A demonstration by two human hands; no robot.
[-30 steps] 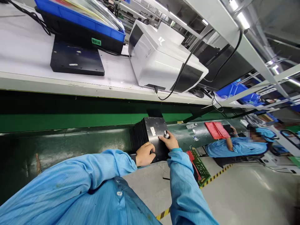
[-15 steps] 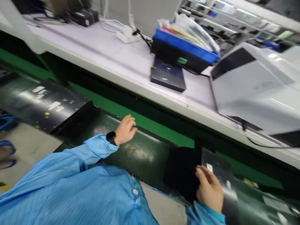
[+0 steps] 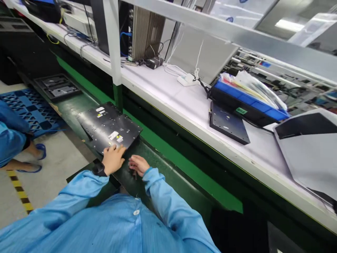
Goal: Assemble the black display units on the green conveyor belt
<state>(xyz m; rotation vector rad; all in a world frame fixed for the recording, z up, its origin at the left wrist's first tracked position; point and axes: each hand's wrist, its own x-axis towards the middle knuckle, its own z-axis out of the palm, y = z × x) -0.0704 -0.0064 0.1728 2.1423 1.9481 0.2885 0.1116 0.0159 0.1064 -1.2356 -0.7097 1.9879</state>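
Taking the person's hands as the clock's centre, with twelve at the top of the view, a long white-topped workbench with a pale edge (image 3: 168, 96) is running from eleven round to four o'clock. Below it, a dark green, smooth-surfaced belt (image 3: 181, 186) is stretching along the same line, passing under the hands. A glossy white, box-shaped machine with a dark panel (image 3: 310, 151) is standing on the bench at three o'clock. At nine, a co-worker in blue clothing and blue sandals (image 3: 10, 133) is showing only in part. A blue plastic lattice pallet (image 3: 35, 109) is lying on the floor at ten, and a blue-and-black plastic bin filled with bagged sheets (image 3: 250, 102) is sitting on the bench at two.

A flat, black, rectangular panel with small holes and labels (image 3: 119, 130) is lying on the belt at eleven, overlapping a similar black panel (image 3: 98, 110) beyond it. The left hand (image 3: 113, 159) is resting open, its fingers touching the nearer panel's near corner. The right hand (image 3: 139, 164) is hovering just beside that corner, fingers partly curled; whether it is gripping anything cannot be told.
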